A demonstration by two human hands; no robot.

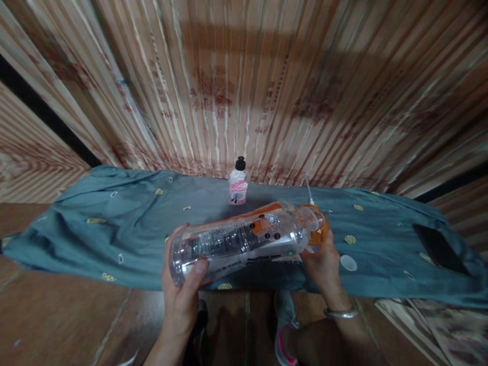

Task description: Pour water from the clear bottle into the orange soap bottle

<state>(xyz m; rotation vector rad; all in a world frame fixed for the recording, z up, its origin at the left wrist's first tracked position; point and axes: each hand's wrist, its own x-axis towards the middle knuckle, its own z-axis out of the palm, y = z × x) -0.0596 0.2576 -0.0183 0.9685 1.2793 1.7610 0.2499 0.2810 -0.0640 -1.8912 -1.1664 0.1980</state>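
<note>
My left hand [182, 297] is closed around the base end of a large clear plastic bottle [229, 246] with an orange printed label. The bottle lies nearly level across my view, tipped slightly up to the right in the picture. At its uncapped-looking neck, my right hand [321, 262] is closed around a small orange see-through container [319, 233]. Whether that hand also touches the bottle neck is hard to tell, and its fingertips are hidden. A thin white tube [309, 189] shows just above the orange container.
A small bottle [238, 188] with a black cap and pink label stands upright near the wall [244, 101]. White round disc [348, 263] and dark flat phone-like object [441, 249] rest on the green cloth [133, 223] to the right. Below the cloth's edge are tiled floor [244, 325] and shoes.
</note>
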